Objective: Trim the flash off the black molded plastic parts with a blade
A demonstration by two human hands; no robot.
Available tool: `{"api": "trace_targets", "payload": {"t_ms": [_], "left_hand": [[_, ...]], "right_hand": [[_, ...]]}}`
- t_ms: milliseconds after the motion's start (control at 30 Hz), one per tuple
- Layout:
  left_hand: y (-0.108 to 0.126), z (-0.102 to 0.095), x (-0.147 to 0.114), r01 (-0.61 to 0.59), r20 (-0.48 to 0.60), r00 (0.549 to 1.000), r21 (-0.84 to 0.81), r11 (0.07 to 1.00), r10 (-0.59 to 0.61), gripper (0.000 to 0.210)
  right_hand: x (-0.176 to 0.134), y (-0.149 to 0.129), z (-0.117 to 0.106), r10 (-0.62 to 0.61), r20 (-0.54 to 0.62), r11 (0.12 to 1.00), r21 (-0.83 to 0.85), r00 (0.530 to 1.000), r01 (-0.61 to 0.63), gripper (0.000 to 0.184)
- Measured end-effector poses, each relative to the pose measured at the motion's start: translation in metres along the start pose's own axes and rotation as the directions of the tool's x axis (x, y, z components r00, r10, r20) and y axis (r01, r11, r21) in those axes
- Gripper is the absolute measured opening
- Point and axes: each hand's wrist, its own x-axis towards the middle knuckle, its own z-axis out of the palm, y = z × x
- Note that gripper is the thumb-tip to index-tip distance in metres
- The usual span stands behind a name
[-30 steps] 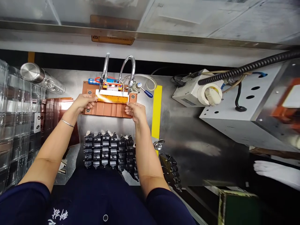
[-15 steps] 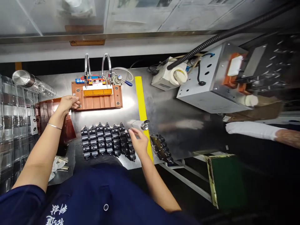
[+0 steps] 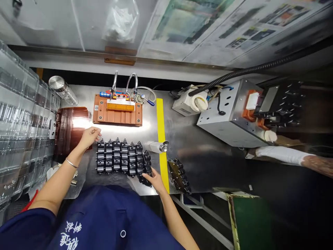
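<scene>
In the head view, rows of black strips (image 3: 116, 156) are laid side by side on the steel bench (image 3: 208, 166), just in front of the body, presumably so that they are kept in order and within easy reach. The slanted end strip (image 3: 146, 160) is apparently grasped at its near right edge between the thumb and fingers of the right hand (image 3: 155, 180). The left hand (image 3: 90, 137) is held near the opposite end of the rows, fingers loosely curled (whether anything small is pinched there cannot be told).

Beyond the rows, an orange-brown fixture (image 3: 118, 119) is placed, with a perforated orange strip (image 3: 120, 107) carried on it. Two bent steel hoses (image 3: 133, 78) are aimed down towards that strip, likely so that it is reached from above. A yellow tape (image 3: 161, 121) is run across the bench, perhaps as a boundary.

As for containers, clear trays (image 3: 23, 114) are stacked at the left; their contents cannot be made out. A bottle (image 3: 69, 94) is closed by a steel lid (image 3: 56, 82). White items are enclosed in a clear bag (image 3: 121, 21) on the panel above.
</scene>
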Motion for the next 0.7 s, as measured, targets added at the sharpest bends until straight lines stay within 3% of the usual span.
{"api": "trace_targets", "payload": {"t_ms": [133,200,267,367,433,500,567,633,700], "left_hand": [[-0.016,-0.017,-0.018,-0.024,-0.072,0.997,0.014,1.0,0.025,0.031],[-0.015,-0.014,-0.027,-0.1,-0.14,0.984,0.062,0.993,0.108,0.027],[-0.007,-0.001,-0.033,-0.29,-0.164,0.931,0.21,0.934,0.325,0.025],[0.008,0.033,-0.025,-0.581,0.039,0.764,0.475,0.661,0.644,0.023],[0.015,0.054,-0.009,-0.646,0.194,0.702,0.578,0.498,0.686,0.024],[0.016,0.068,0.012,-0.647,0.305,0.679,0.679,0.347,0.668,0.027],[0.014,0.074,0.035,-0.632,0.381,0.669,0.744,0.219,0.638,0.031],[0.012,0.077,0.056,-0.633,0.426,0.661,0.759,0.153,0.618,0.033],[0.013,0.08,0.073,-0.647,0.445,0.651,0.749,0.143,0.615,0.033]], "right_hand": [[-0.01,-0.023,-0.027,-0.057,-0.089,0.99,-0.135,0.994,0.045,0.038],[-0.003,-0.055,-0.026,-0.236,-0.121,0.933,-0.306,0.964,0.19,0.04],[0.017,-0.095,-0.004,-0.513,0.014,0.751,-0.477,0.858,0.457,0.042],[0.066,-0.146,0.062,-0.717,0.316,0.439,-0.489,0.622,0.754,0.044],[0.1,-0.165,0.109,-0.73,0.444,0.305,-0.469,0.52,0.829,0.04],[0.127,-0.171,0.145,-0.722,0.505,0.236,-0.462,0.472,0.855,0.038],[0.146,-0.169,0.163,-0.725,0.524,0.203,-0.458,0.447,0.866,0.038],[0.159,-0.166,0.161,-0.736,0.539,0.184,-0.423,0.41,0.887,0.038],[0.172,-0.169,0.143,-0.763,0.521,0.19,-0.385,0.382,0.903,0.038]]}}
